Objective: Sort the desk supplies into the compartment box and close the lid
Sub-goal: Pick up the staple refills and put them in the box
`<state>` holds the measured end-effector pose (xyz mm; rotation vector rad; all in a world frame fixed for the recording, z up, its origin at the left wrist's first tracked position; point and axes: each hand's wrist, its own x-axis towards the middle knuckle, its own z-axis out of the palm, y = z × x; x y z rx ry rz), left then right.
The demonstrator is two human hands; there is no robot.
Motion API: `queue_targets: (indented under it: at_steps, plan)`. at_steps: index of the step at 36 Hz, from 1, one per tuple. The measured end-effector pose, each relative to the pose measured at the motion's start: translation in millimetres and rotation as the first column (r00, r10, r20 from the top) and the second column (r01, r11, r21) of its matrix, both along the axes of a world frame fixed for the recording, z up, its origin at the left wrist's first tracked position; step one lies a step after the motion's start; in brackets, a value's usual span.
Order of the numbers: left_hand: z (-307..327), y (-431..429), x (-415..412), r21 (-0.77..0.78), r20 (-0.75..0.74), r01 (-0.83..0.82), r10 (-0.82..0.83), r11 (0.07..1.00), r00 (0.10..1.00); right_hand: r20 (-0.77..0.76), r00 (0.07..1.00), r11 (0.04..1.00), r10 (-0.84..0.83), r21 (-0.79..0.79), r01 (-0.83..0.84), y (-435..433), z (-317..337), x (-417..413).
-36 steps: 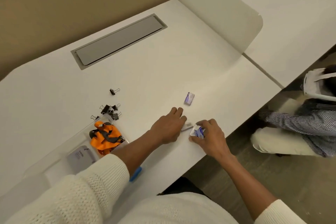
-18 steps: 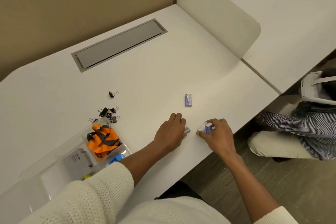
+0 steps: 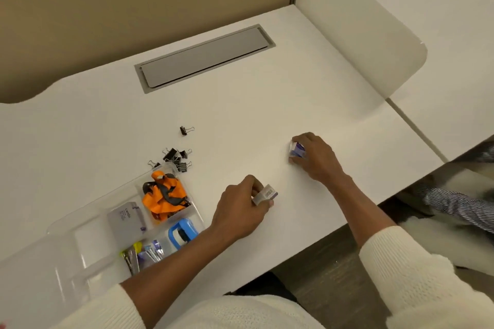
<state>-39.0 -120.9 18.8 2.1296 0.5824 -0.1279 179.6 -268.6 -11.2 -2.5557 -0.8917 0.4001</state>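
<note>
Each hand's fingers are clamped on a small box, left hand (image 3: 240, 211) at 6 o'clock on the surface (image 3: 254, 104), right hand (image 3: 316, 157) at 3 o'clock, and either light pinch could slip on the carry to the compartment box (image 3: 88, 238) at 8 o'clock.

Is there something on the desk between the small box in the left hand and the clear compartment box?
Nothing visible: the white desk is bare between the small barcoded box in the left hand and the clear plastic compartment box.

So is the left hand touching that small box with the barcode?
Touching. The head view shows the left hand pinching the small barcoded box between fingertips.
</note>
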Motion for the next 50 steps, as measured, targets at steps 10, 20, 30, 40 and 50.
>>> queue_targets:
  at_steps: [10, 20, 30, 40, 50]
  plan:
    - [40, 48, -114, 0.064, 0.027, -0.423, 0.422, 0.904, 0.906, 0.063, 0.988, 0.981, 0.141, -0.145, -0.13, 13, -4, -11]
    - [46, 129, -210, 0.536, 0.019, -0.701, 0.824, 0.47, 0.567, -0.106, 0.991, 0.996, 0.087, 0.028, -0.084, 60, 27, -76]
    - [24, 164, -215, 0.694, -0.253, -0.437, 0.762, 0.572, 0.596, -0.145, 0.97, 0.976, 0.195, 0.129, -0.177, 126, 92, -166]
    - [25, 173, -238, 0.702, -0.244, -0.401, 0.728, 0.588, 0.64, -0.251, 0.921, 0.954, 0.299, 0.104, -0.282, 146, 94, -240]
    - [23, 190, -300, 0.51, -0.111, -0.711, 0.857, 0.484, 0.503, -0.157, 0.812, 0.826, 0.562, 0.16, -0.54, 213, 83, -306]
